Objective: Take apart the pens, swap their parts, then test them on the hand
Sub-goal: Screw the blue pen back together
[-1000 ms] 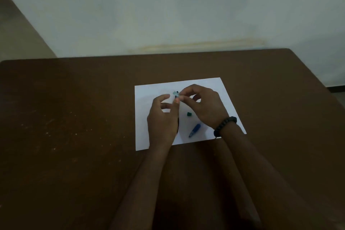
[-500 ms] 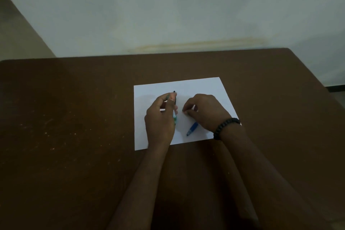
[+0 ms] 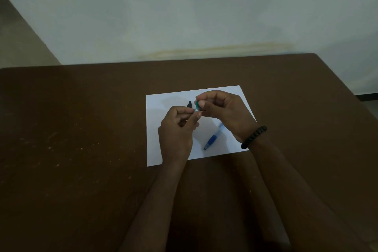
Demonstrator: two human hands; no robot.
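Clearly, a green pen [image 3: 196,106] is pinched between the left hand [image 3: 177,131] and right hand [image 3: 224,111], and its small parts could be dropped if tugged sharply.

A sheet of smooth matt white paper [image 3: 169,104] lies on a dull brown table [image 3: 81,129] flecked with pale scuffs. At centre right, a blue pen [image 3: 212,139] looks like glossy plastic.
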